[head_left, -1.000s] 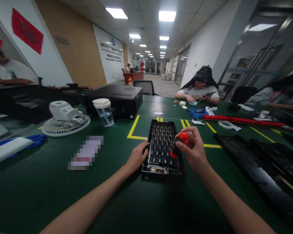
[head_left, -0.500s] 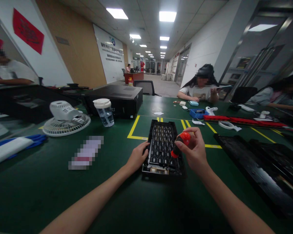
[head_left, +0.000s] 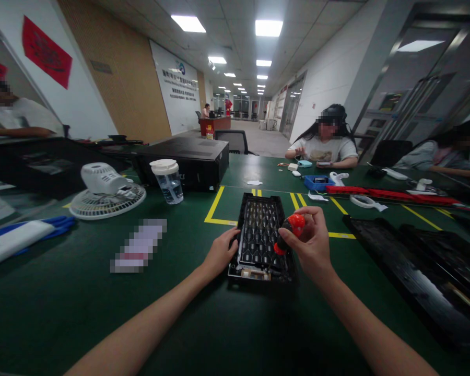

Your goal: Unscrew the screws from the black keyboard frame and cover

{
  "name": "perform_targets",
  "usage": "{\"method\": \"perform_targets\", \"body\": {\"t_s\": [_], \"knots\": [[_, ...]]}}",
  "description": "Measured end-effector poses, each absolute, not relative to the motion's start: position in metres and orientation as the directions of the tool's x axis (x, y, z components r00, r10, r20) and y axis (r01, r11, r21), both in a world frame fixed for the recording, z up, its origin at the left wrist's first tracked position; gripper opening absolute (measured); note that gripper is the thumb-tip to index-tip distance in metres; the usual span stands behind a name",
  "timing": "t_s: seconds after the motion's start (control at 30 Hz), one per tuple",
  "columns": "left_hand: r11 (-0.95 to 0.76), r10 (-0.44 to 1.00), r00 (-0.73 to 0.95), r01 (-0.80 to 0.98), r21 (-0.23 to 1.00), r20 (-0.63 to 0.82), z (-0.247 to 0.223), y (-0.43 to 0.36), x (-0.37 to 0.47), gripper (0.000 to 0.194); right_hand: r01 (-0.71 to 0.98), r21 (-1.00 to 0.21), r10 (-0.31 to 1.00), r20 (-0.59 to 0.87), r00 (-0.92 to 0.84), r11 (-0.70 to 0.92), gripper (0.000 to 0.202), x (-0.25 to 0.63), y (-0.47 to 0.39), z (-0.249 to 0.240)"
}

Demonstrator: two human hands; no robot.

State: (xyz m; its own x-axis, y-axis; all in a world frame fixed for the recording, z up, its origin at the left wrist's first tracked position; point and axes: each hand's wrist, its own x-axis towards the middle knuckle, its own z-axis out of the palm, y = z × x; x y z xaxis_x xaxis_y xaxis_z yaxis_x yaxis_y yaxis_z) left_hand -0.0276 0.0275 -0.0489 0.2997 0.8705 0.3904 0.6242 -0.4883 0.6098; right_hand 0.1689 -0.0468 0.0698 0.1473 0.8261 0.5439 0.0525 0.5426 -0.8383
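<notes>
A black tray-like housing (head_left: 258,230) with rows of rounded cells lies on the green table, a small pale part at its near end. At its left edge, my left hand (head_left: 221,252) grips the rim between thumb and fingers. My right hand (head_left: 311,237) is closed around a red and black screwdriver (head_left: 288,232), which it holds tilted over the right side of the housing. The screwdriver's shaft points down toward the housing's near right corner; where its tip rests is too dark to make out.
On the left are a white fan (head_left: 107,193), a lidded cup (head_left: 167,181) and a blurred flat item (head_left: 140,246). Long black panels (head_left: 399,271) lie at right. Behind stand a black case (head_left: 184,159) and a blue tray (head_left: 317,182). People sit around the table.
The screwdriver and my right hand have shifted very slightly. Across the table, a person has lowered a raised hand and a flat object to the tabletop. My left hand holds its place.
</notes>
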Motion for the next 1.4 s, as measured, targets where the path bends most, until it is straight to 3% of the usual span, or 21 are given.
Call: {"method": "perform_targets", "body": {"t_s": [0.43, 0.7, 0.87, 1.03, 1.23, 1.4], "knots": [[-0.482, 0.874, 0.297, 0.626, 0.612, 0.385, -0.045, 0.026, -0.026, 0.036, 0.12, -0.864, 0.846, 0.503, 0.176, 0.489, 0.045, 0.169, -0.049, 0.075], [-0.476, 0.878, 0.293, 0.624, 0.62, 0.379, -0.046, 0.027, -0.025, 0.036, 0.027, -0.923, 0.922, 0.384, 0.04, 0.383, 0.04, 0.173, -0.044, 0.07], [-0.475, 0.879, 0.297, 0.618, 0.626, 0.373, -0.043, 0.025, -0.026, 0.036, -0.129, -0.935, 0.942, 0.336, -0.025, 0.33, 0.028, 0.174, -0.041, 0.067], [-0.479, 0.876, 0.291, 0.619, 0.622, 0.384, -0.044, 0.025, -0.026, 0.035, -0.228, -0.919, 0.931, 0.351, -0.102, 0.321, 0.018, 0.174, -0.04, 0.068], [-0.482, 0.874, 0.295, 0.62, 0.62, 0.385, -0.044, 0.025, -0.025, 0.035, -0.23, -0.929, 0.932, 0.329, -0.152, 0.291, 0.022, 0.176, -0.039, 0.066], [-0.474, 0.879, 0.293, 0.624, 0.621, 0.377, -0.045, 0.025, -0.026, 0.036, -0.37, -0.905, 0.897, 0.328, -0.295, 0.209, 0.033, 0.178, -0.041, 0.072]]}}
